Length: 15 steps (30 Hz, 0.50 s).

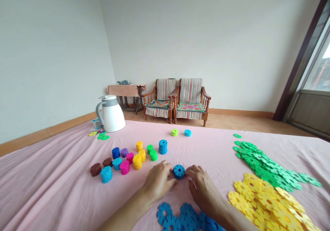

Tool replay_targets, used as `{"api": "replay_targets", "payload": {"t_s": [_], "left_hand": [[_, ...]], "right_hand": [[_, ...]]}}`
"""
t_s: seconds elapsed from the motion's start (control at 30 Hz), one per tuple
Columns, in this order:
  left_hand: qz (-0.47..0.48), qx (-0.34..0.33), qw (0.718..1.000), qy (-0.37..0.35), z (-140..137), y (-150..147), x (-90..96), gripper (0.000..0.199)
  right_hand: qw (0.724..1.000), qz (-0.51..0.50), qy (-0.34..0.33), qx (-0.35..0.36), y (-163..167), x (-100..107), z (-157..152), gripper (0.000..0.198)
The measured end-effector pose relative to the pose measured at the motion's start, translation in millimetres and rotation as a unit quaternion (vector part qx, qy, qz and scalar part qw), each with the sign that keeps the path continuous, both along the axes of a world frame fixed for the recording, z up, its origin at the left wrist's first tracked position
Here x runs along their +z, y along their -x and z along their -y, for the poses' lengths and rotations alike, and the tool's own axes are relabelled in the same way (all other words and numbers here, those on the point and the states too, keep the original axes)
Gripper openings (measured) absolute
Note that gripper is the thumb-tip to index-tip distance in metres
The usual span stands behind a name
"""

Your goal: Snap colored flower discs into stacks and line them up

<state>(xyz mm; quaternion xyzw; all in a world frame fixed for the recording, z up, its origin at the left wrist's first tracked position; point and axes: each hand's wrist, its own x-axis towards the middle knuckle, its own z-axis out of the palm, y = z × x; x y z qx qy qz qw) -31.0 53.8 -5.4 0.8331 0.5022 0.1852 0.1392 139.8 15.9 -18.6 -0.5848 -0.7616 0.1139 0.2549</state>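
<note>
A short stack of blue flower-shaped discs point(178, 176) sits on the pink cloth, held from both sides. My left hand point(159, 178) presses it from the left with bent fingers and thumb. From the right, the curled fingertips of my right hand point(201, 184) close against it. Loose blue discs point(172, 221) lie below, partly hidden by my right forearm. Just beyond my hands stands a taller blue stack point(163, 147). To the left are several small stacks in brown, light blue, pink point(125, 168), yellow point(137, 162), green and purple.
Piles of yellow discs point(268, 201) and green discs point(268, 165) spread on the right. A lime stack point(174, 132) and a small blue stack point(187, 133) stand near the far edge. At the back left is a white jug point(113, 116); two wooden chairs point(192, 95) stand beyond the table.
</note>
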Motion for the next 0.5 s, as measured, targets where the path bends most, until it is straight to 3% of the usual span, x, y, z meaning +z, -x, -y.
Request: {"api": "replay_targets", "payload": {"t_s": [0.2, 0.5], "left_hand": [[0.011, -0.027, 1.000, 0.002, 3.6, -0.5, 1.4, 0.012], [0.014, -0.042, 0.999, -0.004, -0.7, 2.5, 0.9, 0.005]], "right_hand": [[1.000, 0.001, 0.002, -0.007, -12.7, 6.1, 11.2, 0.030], [1.000, -0.010, -0.019, 0.017, -8.5, -4.7, 14.2, 0.030]]}}
